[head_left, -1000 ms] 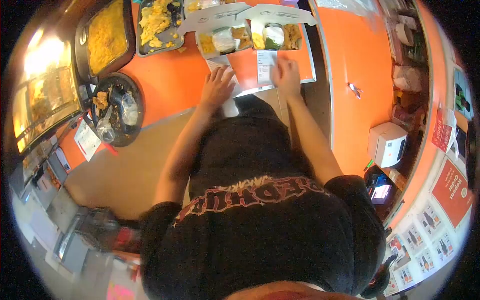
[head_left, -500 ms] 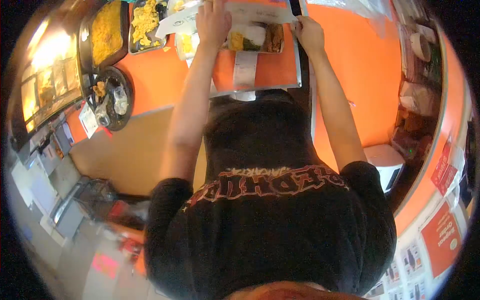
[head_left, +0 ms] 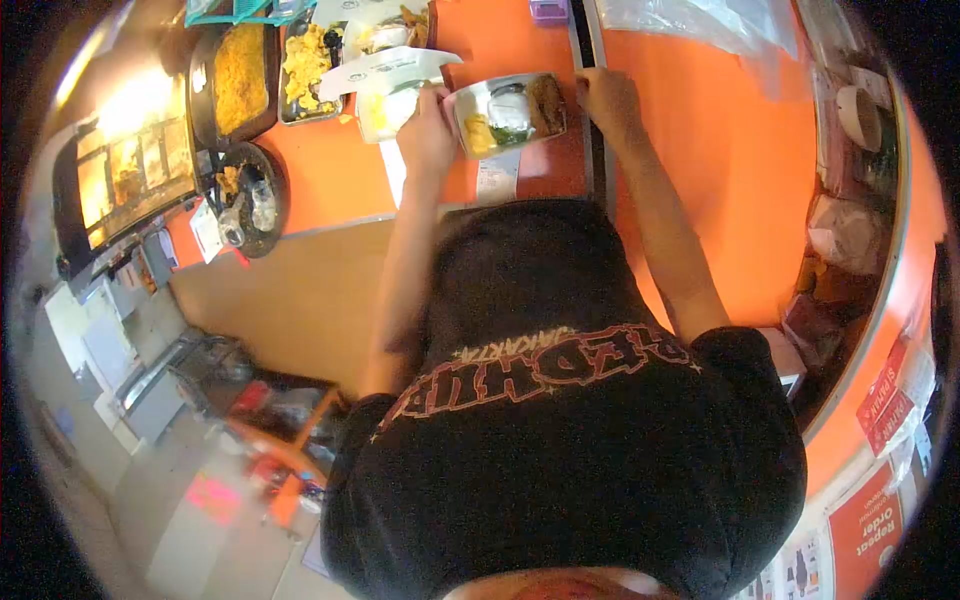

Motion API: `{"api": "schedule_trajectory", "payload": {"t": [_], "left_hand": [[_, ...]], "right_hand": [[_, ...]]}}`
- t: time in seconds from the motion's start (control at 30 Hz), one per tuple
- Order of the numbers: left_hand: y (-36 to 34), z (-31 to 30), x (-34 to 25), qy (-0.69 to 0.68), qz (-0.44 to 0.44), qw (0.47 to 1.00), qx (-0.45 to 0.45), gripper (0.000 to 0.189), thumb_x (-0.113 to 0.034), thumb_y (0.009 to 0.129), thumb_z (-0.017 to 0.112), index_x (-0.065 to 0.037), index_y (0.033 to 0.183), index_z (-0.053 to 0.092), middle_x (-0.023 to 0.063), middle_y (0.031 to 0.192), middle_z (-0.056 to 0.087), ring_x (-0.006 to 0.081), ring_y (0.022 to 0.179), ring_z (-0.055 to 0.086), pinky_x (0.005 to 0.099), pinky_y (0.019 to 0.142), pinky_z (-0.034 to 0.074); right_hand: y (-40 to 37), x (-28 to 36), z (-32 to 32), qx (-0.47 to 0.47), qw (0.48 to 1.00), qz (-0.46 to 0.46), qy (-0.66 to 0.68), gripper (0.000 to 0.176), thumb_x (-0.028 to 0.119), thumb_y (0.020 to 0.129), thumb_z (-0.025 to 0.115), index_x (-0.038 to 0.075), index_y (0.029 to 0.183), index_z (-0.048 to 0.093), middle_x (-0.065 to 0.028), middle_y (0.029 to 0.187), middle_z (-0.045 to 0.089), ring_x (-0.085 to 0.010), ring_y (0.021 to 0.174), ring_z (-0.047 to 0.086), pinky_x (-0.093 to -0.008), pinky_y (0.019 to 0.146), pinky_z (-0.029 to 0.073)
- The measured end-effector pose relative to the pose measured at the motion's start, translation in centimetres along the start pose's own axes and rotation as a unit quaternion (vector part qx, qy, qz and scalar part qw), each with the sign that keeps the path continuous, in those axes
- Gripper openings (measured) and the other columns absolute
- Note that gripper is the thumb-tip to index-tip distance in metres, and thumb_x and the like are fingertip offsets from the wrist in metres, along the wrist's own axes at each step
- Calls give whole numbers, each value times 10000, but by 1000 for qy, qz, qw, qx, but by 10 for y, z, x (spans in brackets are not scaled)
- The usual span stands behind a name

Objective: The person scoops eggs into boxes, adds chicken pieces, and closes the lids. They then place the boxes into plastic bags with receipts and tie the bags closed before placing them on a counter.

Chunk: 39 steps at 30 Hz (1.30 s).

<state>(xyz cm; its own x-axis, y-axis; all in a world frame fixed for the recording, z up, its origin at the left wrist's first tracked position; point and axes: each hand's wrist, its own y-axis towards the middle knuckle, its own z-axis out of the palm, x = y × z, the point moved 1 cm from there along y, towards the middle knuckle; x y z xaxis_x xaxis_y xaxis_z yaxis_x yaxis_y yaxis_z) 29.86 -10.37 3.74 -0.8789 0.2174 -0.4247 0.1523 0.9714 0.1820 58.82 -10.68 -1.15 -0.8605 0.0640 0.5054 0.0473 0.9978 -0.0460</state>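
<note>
Touching the food box at its left rim with the left hand, over the table. Reaching just right of the box with the right hand. Cannot tell either hand's fingers apart or clamped. Open room beyond the box.

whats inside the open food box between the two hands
The food box shows yellow egg-like food, a white mound, dark greens and a brown piece. Its floor is covered by them and cannot be seen.
</note>
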Motion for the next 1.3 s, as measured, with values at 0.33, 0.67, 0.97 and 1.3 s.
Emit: {"api": "schedule_trajectory", "payload": {"t": [0.33, 0.67, 0.97, 1.3], "left_hand": [[-73, 17, 19, -15, -91, 986, 138, 337, -250, 981, 530, -76, 1268, 562, 242, 805, 679, 424, 741, 675, 521, 653, 527], [-84, 42, 23, -174, -241, 952, 75, 367, -189, 958, 514, -78, 1308, 517, 286, 1047, 669, 461, 966, 650, 547, 828, 509], [-73, 35, 31, -409, -315, 848, 121, 433, -122, 993, 478, 11, 1396, 392, 167, 955, 683, 233, 739, 704, 358, 626, 578], [-78, 24, 17, -464, -214, 837, 195, 986, 134, 775, 459, -122, 1597, -20, 276, 1384, 477, 288, 877, 647, 358, 599, 576]], "right_hand": [[11, 2, 16, 81, 995, -55, -22, 220, 179, 822, 674, 48, 986, 738, -229, 896, 704, -418, 869, 685, -497, 807, 550], [1, -8, 48, 306, 900, 62, 303, 436, 153, 857, 664, 12, 1268, 634, -117, 1101, 714, -241, 960, 697, -385, 839, 552], [4, 20, 39, 375, 802, 226, 405, 445, 392, 1003, 524, 50, 1265, 633, -76, 1102, 696, -207, 1021, 647, -367, 915, 508], [13, 25, 52, 339, 884, 166, 277, 462, 553, 937, 600, 104, 1012, 678, -63, 917, 663, -167, 841, 617, -343, 703, 474]]}}
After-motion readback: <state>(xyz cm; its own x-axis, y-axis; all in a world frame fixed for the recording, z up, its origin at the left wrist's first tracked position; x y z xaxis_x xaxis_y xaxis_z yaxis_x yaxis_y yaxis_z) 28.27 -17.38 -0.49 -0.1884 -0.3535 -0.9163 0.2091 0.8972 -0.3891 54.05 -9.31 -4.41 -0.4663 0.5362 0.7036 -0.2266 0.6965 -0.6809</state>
